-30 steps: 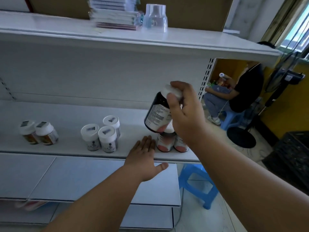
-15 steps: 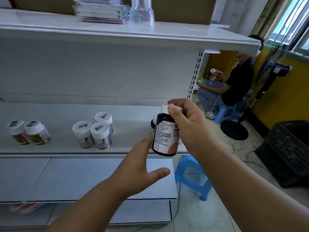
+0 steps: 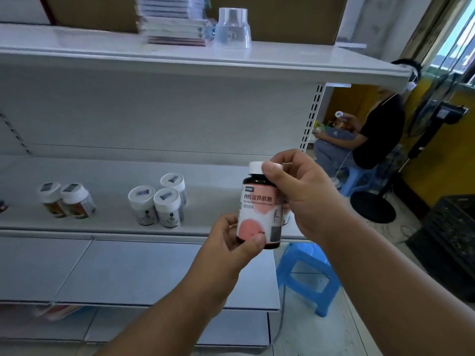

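Observation:
I hold a dark bottle [image 3: 259, 211] with a white cap and a pink label upright in front of the middle shelf [image 3: 108, 222]. My right hand [image 3: 300, 196] grips its cap and neck from the right. My left hand [image 3: 231, 242] pinches its base, thumb on the label. Three white-capped jars [image 3: 159, 201] stand in a cluster on the shelf to the left. Two amber bottles [image 3: 66, 199] stand further left.
The top shelf [image 3: 282, 60] carries a stack of flat boxes [image 3: 174, 27] and a clear plastic cup [image 3: 232, 28]. A blue stool [image 3: 305, 276] stands on the floor right of the shelving. A person in black [image 3: 370, 134] sits behind, beside a standing fan [image 3: 431, 119] and a black crate [image 3: 449, 240].
My right hand brought the bottle down from the shelf and turned it upright. My left hand left the shelf edge, rose and took hold of the bottle's base.

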Motion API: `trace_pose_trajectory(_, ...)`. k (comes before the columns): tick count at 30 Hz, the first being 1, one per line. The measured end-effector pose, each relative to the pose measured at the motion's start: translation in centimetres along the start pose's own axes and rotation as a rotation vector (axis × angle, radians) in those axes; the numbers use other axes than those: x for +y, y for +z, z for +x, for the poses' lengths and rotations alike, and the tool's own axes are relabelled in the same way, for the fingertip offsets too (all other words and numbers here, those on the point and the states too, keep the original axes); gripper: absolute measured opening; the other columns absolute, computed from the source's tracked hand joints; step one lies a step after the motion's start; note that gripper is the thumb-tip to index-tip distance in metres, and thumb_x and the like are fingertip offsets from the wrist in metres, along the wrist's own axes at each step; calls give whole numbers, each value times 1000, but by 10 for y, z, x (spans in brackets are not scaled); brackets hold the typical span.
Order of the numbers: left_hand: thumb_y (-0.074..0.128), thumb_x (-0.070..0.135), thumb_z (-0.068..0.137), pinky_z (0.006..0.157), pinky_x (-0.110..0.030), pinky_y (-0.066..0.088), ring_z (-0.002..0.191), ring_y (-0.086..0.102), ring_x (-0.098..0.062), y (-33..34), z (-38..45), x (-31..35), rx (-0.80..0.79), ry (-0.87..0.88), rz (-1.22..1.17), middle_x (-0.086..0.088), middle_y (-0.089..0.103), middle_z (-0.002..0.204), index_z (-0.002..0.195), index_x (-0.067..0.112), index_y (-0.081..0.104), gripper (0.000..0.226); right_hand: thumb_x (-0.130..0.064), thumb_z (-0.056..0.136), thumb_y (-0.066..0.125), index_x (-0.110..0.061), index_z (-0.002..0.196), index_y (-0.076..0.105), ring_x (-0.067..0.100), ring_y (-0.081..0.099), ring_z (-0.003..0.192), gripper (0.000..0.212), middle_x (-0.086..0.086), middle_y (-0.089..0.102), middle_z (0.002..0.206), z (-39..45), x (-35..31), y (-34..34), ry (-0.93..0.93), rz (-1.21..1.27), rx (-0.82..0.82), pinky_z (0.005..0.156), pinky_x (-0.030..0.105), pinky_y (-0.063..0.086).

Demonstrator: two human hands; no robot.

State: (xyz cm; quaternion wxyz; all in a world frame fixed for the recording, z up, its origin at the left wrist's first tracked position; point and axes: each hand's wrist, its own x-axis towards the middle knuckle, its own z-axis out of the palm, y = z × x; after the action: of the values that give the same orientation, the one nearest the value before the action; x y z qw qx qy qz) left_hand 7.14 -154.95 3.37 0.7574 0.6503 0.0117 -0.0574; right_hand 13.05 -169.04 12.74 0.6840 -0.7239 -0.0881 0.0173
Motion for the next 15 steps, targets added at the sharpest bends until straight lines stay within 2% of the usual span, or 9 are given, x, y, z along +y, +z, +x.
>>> trace_pose_trajectory(3,66,49,74,98,-49,49,103,67,-32,-3,3,-1,-61,9,-176,-13,71,113,123,10,58,63,-30,96,51,-17,97,60,30,52,84,16,10,61,89,1,3,-1,104,165,-71,74,50,39)
trace_pose_trajectory(5,59,42,80,96,-49,49,103,65,-36,-5,4,0,-110,-33,-333,-21,68,119,130,6,58,61,-28,90,54,-21,92,64,31,49,89,12,10,61,92,3,5,-5,128,216,-109,78,47,31)
trace_pose_trajectory(7,54,37,82,95,-48,49,106,65,-35,-5,4,-1,-106,-71,-389,-22,66,123,134,3,54,63,-31,80,68,-23,87,63,31,51,89,11,7,62,91,4,4,-8,122,197,-126,78,49,35)
trace_pose_trajectory(9,52,40,83,92,-46,50,107,65,-33,-1,2,-3,-89,-67,-340,-18,67,122,134,7,55,61,-34,68,81,-21,87,58,29,56,88,32,6,61,89,4,1,-5,108,181,-123,81,52,42)
trace_pose_trajectory(11,62,47,79,91,-43,52,107,64,-33,2,3,-4,-77,-54,-243,-12,69,119,131,15,56,61,-39,57,79,-18,88,55,24,60,82,44,5,62,86,4,2,-2,94,164,-78,83,53,47)
trace_pose_trajectory(13,67,49,74,89,-41,53,104,64,-33,2,4,-4,-65,-39,-223,-13,69,119,131,16,55,67,-38,71,74,-17,91,56,20,60,76,35,3,62,83,5,5,0,99,180,-70,76,46,48)
trace_pose_trajectory(15,63,49,79,88,-41,54,102,64,-34,0,5,-4,-96,-50,-333,-21,66,121,134,11,54,68,-31,92,60,-16,95,57,25,54,79,15,5,61,84,7,6,-1,129,209,-91,69,40,41)
